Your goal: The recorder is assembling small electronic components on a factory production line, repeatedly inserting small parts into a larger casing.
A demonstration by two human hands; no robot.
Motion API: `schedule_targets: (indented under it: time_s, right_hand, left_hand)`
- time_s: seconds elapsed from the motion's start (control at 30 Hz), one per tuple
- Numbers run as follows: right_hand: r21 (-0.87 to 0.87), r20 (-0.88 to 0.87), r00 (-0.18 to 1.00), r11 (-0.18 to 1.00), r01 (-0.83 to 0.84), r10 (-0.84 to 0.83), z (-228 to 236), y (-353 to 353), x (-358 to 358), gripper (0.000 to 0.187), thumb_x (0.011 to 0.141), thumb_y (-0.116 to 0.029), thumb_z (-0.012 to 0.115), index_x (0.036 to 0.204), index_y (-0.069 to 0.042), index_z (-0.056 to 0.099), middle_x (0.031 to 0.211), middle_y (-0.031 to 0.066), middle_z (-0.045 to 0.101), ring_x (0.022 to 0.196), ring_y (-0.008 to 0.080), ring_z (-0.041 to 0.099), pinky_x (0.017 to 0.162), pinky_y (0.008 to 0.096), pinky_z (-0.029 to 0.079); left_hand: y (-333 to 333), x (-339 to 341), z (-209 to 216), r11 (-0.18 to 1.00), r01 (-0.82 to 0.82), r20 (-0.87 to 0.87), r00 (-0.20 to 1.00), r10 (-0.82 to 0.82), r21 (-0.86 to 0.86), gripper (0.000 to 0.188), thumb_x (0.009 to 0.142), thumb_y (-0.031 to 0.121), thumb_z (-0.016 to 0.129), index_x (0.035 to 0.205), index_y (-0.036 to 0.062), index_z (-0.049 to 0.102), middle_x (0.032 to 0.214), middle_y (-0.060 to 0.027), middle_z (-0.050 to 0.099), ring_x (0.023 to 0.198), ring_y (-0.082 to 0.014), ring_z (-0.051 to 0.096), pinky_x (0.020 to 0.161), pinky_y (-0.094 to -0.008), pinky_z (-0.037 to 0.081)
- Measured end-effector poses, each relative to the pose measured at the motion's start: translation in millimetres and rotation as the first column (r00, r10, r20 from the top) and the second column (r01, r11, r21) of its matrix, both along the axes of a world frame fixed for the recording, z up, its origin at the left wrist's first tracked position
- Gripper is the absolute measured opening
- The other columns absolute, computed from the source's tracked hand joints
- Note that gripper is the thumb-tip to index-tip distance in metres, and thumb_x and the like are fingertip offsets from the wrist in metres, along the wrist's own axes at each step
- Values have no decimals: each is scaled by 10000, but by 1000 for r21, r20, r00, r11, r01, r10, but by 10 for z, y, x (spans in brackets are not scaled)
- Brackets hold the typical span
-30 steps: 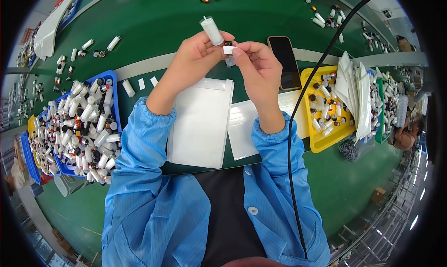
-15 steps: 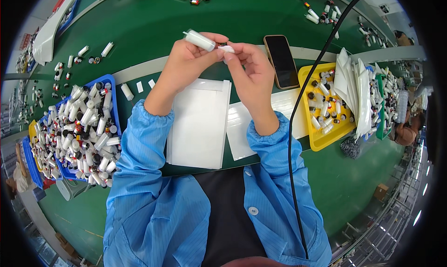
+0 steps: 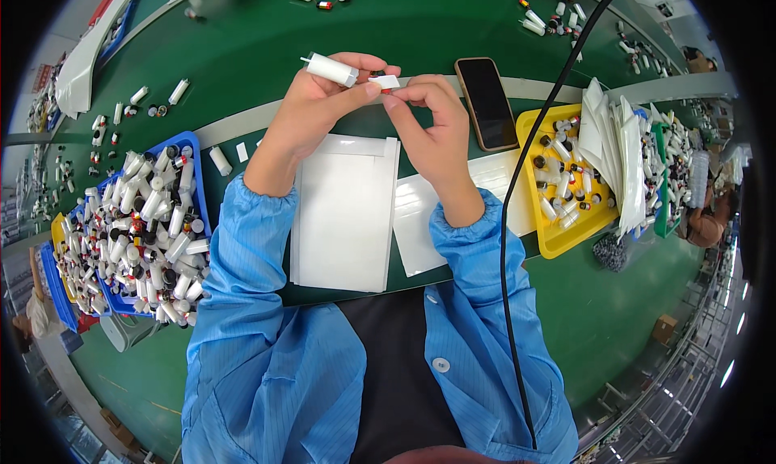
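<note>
My left hand [image 3: 322,104] is closed around a small white cylinder [image 3: 331,69] with a thin tip at its left end; the cylinder sticks out above the thumb and slants down to the right. By the left thumb tip sits a small white rectangular piece [image 3: 386,82], with a bit of red and black beside it. My right hand [image 3: 432,120] meets the left there, thumb and forefinger pinched at the edge of that red bit; whether these parts join the cylinder is hidden by the fingers. Below the hands lies a stack of white sheets [image 3: 341,221].
A blue tray [image 3: 201,181] heaped with white cylinders stands at left, a yellow tray [image 3: 558,246] with fewer at right. A phone [image 3: 489,104] lies beyond my right hand. A black cable [image 3: 505,262] hangs across the right side. Loose white pieces [image 3: 242,151] lie near my left wrist.
Both hands have shifted slightly left. The white cylinder lies flatter, and the small white piece now shows a flat rectangular face by the left thumb. A red bit has come into sight below it.
</note>
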State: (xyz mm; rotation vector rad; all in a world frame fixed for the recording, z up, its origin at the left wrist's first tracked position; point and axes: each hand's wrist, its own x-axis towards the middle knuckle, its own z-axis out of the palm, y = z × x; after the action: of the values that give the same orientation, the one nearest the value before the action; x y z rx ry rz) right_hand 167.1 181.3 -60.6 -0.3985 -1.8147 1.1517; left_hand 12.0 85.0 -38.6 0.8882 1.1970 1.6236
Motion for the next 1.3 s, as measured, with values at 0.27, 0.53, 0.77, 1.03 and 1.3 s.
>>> schedule_targets:
  time_s: [0.27, 0.53, 0.77, 1.03, 1.3]
  right_hand:
    - [-6, -52, 998, 1000, -19, 19, -99, 16, -10, 77, 794, 16, 689, 828, -15, 628, 829, 73, 594, 759, 171, 587, 707, 272, 468]
    - [-506, -137, 978, 837, -207, 159, -93, 11, -26, 98, 891, -46, 705, 819, -3, 654, 881, 47, 670, 808, 122, 592, 734, 275, 480]
    - [-745, -308, 924, 546, -384, 228, -140, 69, -57, 187, 989, -182, 630, 979, -2, 679, 859, -5, 647, 793, 66, 553, 709, 235, 456]
    - [272, 626, 779, 945, -180, -32, -17, -291, 400, 213, 816, -3, 639, 1028, 21, 640, 998, 155, 573, 895, 337, 625, 795, 404, 527]
    - [418, 652, 749, 881, -223, -120, -44, -306, 359, 169, 756, 7, 652, 915, -5, 593, 925, 148, 571, 877, 316, 627, 753, 387, 541]
  left_hand:
    - [48, 134, -28, 1000, 7, 246, 969, -12, 22, 306, 941, 47, 652, 1237, 11, 585, 1236, -176, 655, 977, -163, 672, 914, -294, 539]
    - [25, 131, -75, 994, 87, 33, 995, -89, 69, 299, 942, 54, 659, 1229, 7, 592, 1213, -152, 664, 1040, -162, 641, 904, -297, 534]
    - [70, 97, 1, 988, -83, 24, 996, 81, 126, 318, 888, 50, 726, 1192, -10, 655, 1048, -106, 715, 882, -140, 668, 804, -270, 549]
    - [-585, -1754, 71, 578, -816, -972, 147, 185, -14, 441, 720, 185, 850, 1108, 34, 703, 1024, -137, 729, 886, -240, 715, 801, -346, 569]
    - [419, -2034, -379, 725, -685, -994, 5, 110, 77, 456, 889, 195, 610, 1341, 249, 579, 1369, -114, 576, 1209, -365, 575, 967, -484, 512]
